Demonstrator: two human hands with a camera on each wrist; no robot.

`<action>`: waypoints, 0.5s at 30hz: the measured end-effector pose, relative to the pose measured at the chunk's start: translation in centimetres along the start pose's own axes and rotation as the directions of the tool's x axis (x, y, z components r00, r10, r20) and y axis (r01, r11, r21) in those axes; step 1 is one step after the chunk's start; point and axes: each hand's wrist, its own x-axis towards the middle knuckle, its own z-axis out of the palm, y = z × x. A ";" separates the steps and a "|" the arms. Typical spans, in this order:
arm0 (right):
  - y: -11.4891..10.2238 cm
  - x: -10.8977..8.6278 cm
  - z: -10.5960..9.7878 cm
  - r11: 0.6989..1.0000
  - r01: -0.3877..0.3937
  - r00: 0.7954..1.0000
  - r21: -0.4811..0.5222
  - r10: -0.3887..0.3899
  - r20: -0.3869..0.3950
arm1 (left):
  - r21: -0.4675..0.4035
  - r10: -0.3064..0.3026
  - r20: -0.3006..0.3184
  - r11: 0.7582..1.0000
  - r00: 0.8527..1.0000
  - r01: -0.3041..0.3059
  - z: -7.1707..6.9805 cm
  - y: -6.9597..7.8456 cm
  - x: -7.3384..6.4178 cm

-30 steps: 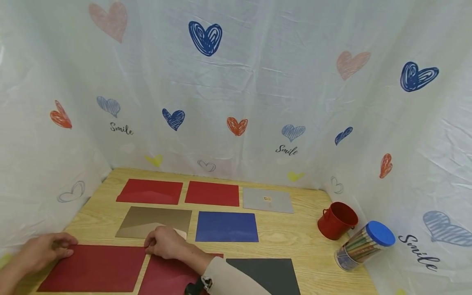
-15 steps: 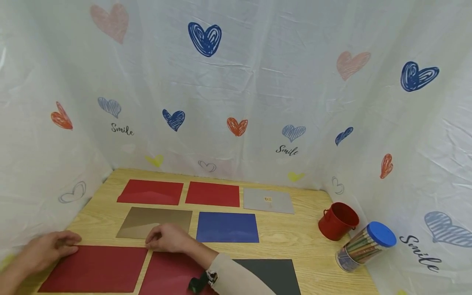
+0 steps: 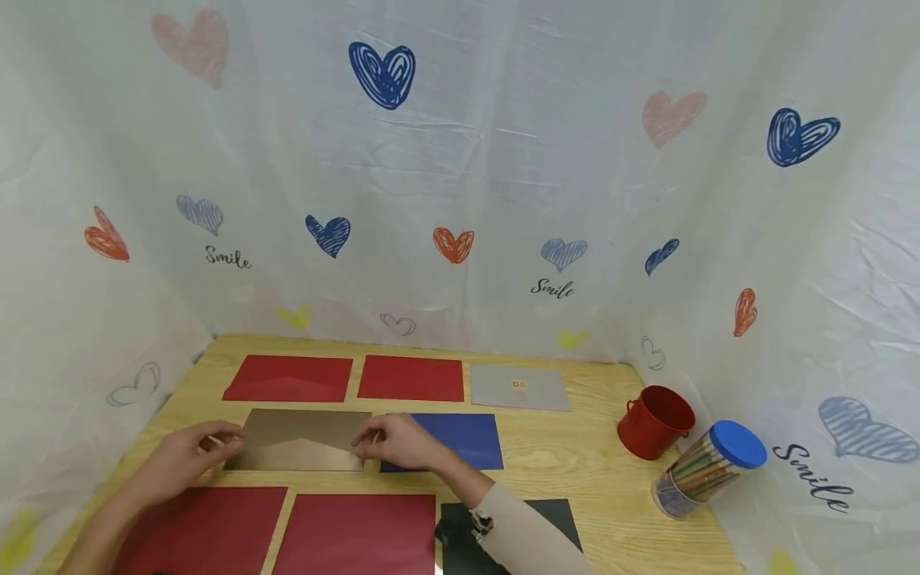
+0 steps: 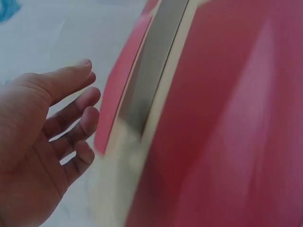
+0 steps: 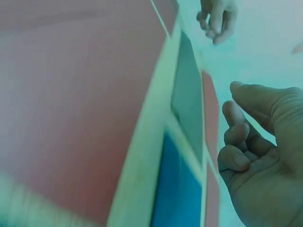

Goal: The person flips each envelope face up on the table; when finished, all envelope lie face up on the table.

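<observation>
A flat gold-brown card [image 3: 305, 439] lies on the table, with a paler patch along its near side. My left hand [image 3: 194, 455] is at its left edge, thumb and fingers apart. By its right edge is my right hand [image 3: 398, 442], over the left part of a blue card [image 3: 467, 439]. In the left wrist view, nothing lies between the fingers of my left hand [image 4: 28, 132]. My right hand [image 5: 265, 156] has loosely bent fingers and holds nothing in the right wrist view. Two dark red cards [image 3: 355, 531] lie nearest to me.
Two brighter red cards [image 3: 410, 378] and a grey card [image 3: 521, 387] form the back row. A dark card [image 3: 553, 515] lies partly under my right sleeve. At the right stand a red bucket [image 3: 650, 427] and a blue-lidded jar [image 3: 707, 471] of pencils. A heart-printed curtain [image 3: 460, 160] encloses the table.
Both hands have left the top edge of the near-left dark red card. They have moved away from me and to the right, to the two sides of the gold-brown card.
</observation>
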 end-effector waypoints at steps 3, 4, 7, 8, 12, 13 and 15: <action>2.4 -3.3 -2.5 0.999 -0.037 0.998 -0.007 0.036 -0.051 | -0.056 0.068 0.045 0.996 0.997 -0.065 1.6 1.8 1.7; 3.2 -4.5 -3.4 0.998 -0.060 0.996 -0.003 0.060 -0.066 | -0.072 0.093 0.056 0.993 0.994 -0.089 2.2 2.3 2.2; 5.4 -8.3 -6.0 0.991 -0.132 0.985 0.017 0.133 -0.110 | -0.109 0.156 0.102 0.983 0.982 -0.145 3.8 3.9 3.7; 6.1 -9.6 -6.8 0.988 -0.154 0.980 0.023 0.155 -0.125 | -0.119 0.176 0.118 0.980 0.977 -0.162 4.3 4.4 4.2; 8.1 -13.6 -9.3 0.974 -0.225 0.955 0.040 0.228 -0.188 | -0.155 0.229 0.195 0.967 0.954 -0.201 6.2 6.4 6.0; 8.4 -14.4 -9.8 0.969 -0.242 0.948 0.044 0.246 -0.200 | -0.160 0.239 0.211 0.965 0.948 -0.207 6.8 6.8 6.4; 8.7 -15.8 -10.6 0.963 -0.267 0.938 0.050 0.271 -0.215 | -0.186 0.263 0.246 0.957 0.933 -0.221 7.8 7.8 7.2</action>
